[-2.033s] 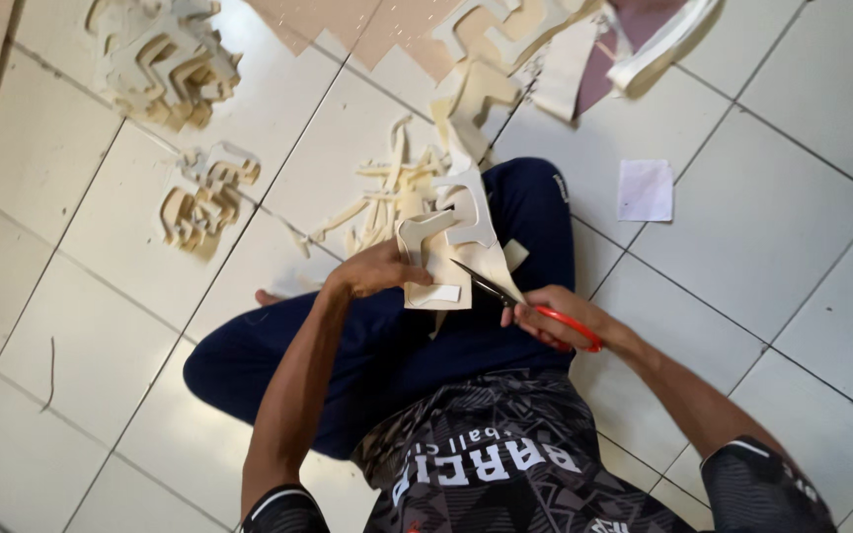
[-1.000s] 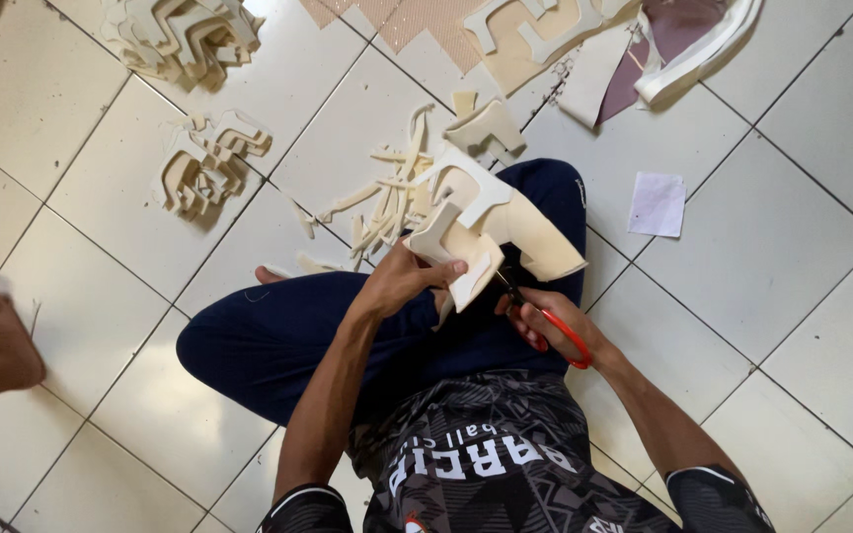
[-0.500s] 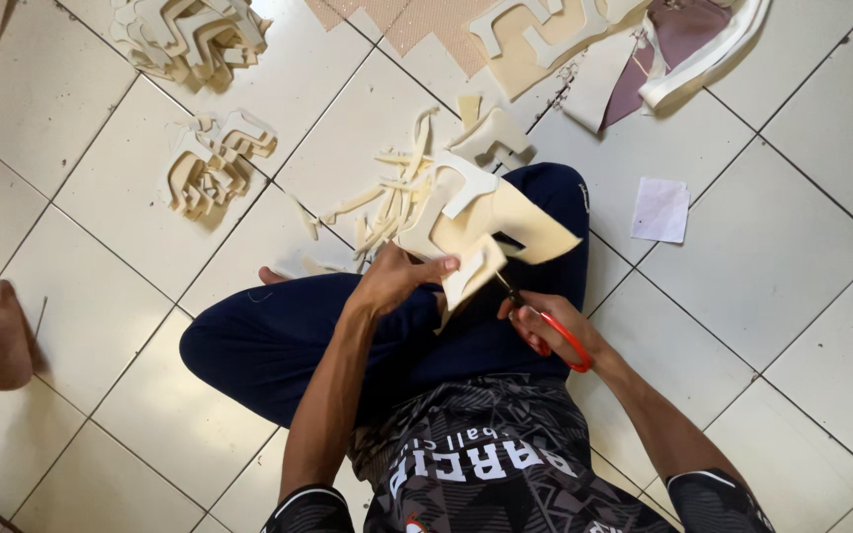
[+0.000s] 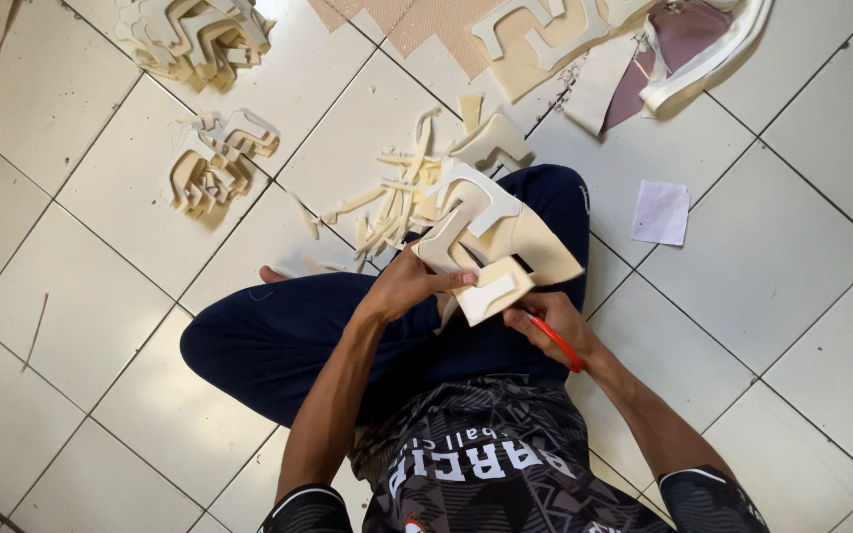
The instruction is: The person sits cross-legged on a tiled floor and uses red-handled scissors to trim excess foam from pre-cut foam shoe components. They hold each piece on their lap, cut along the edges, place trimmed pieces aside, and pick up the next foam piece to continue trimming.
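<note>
Head view, looking down on a tiled floor (image 4: 772,247) and on crossed legs in dark blue trousers (image 4: 278,341). No real containers visible; only loose heaps on the tiles: one stack of cut cream foam shapes (image 4: 214,163) at upper left, another stack (image 4: 194,35) above it at the top edge, and a scatter of thin foam offcuts (image 4: 392,197) just beyond the knee. Left hand (image 4: 412,286) closed on a cream foam piece (image 4: 491,232), thumb lying across its lower edge, holding it above the lap. Right hand (image 4: 550,321) closed around an orange-handled cutting tool (image 4: 557,342), touching the lower edge of the same foam piece; blade hidden, so kind of tool not sure. Small white paper square (image 4: 660,212) lying flat on a tile to the right, well apart from both hands. Larger foam sheets with cut-out shapes (image 4: 545,35) at the top, beside a purple and white curved piece (image 4: 693,44).
</note>
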Demonstrator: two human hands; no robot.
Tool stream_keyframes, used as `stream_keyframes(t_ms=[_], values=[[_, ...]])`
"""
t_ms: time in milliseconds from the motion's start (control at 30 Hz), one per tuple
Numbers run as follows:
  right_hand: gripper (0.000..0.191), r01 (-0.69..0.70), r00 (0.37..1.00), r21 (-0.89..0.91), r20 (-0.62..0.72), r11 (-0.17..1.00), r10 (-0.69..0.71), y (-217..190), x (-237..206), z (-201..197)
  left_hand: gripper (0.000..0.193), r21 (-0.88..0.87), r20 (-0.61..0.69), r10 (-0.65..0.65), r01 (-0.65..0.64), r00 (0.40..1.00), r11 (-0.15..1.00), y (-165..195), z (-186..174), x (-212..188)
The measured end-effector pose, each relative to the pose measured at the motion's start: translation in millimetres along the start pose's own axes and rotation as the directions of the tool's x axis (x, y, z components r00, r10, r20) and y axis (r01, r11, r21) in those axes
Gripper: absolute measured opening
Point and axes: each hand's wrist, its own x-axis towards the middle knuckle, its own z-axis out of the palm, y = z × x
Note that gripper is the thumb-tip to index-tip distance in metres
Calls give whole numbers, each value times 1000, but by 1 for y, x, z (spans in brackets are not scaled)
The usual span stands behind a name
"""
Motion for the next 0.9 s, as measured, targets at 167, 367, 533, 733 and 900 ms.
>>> stream_keyframes(t_ms=[167,367,533,733,900], values=[[52,-63,998,-164,-21,984,60,1,-8,-4,61,-397,3,-127,118,992,910,-17,-16,11],[52,-170,985,-52,-14,984,169,6,-17,-9,45,-136,-103,-4,-10,995,991,-21,-16,39],[59,33,998,518,29,855,-56,11,-24,-27,63,-610,-53,-46,4,998,792,8,19,75],[71,192,976,470,-180,862,-119,13,-33,-41,73,-576,-90,78,-116,993,809,32,75,89],[71,230,962,415,-231,881,-142,8,-37,-45,77,-659,-103,57,-111,993,744,41,70,92]])
